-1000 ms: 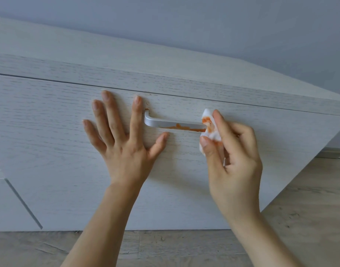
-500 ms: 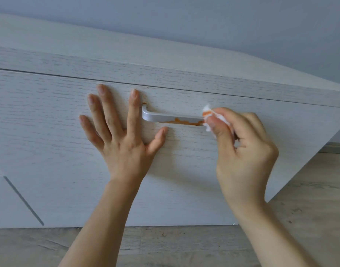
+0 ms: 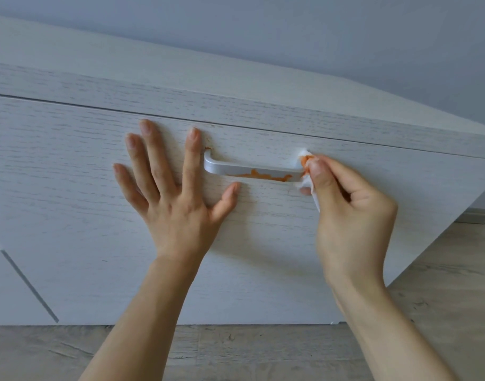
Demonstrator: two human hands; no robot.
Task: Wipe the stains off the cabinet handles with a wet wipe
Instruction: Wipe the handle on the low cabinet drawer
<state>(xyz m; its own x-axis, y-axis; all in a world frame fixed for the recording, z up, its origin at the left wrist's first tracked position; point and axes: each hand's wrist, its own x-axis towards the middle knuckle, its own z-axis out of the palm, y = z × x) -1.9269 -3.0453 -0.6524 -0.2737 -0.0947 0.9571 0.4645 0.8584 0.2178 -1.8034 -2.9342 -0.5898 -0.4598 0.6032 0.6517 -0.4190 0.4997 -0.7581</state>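
Observation:
A silver bar handle (image 3: 230, 169) is fixed across the pale wood-grain drawer front (image 3: 70, 188). Orange stains (image 3: 263, 175) smear its right half, and a small orange spot sits by its left post. My left hand (image 3: 175, 204) lies flat on the drawer front just left of the handle, fingers spread. My right hand (image 3: 351, 213) pinches a white wet wipe (image 3: 307, 182), smeared orange, against the handle's right end. That end is hidden behind the wipe and my fingers.
The cabinet top (image 3: 180, 67) runs above the drawer, with a grey-blue wall (image 3: 345, 37) behind it. Another cabinet panel (image 3: 4, 284) shows at the lower left. Light wood flooring (image 3: 442, 270) lies below and to the right.
My right hand has turned and slid the wipe rightward along the handle to its right end, uncovering more of the stained bar. My left hand stays flat on the drawer front.

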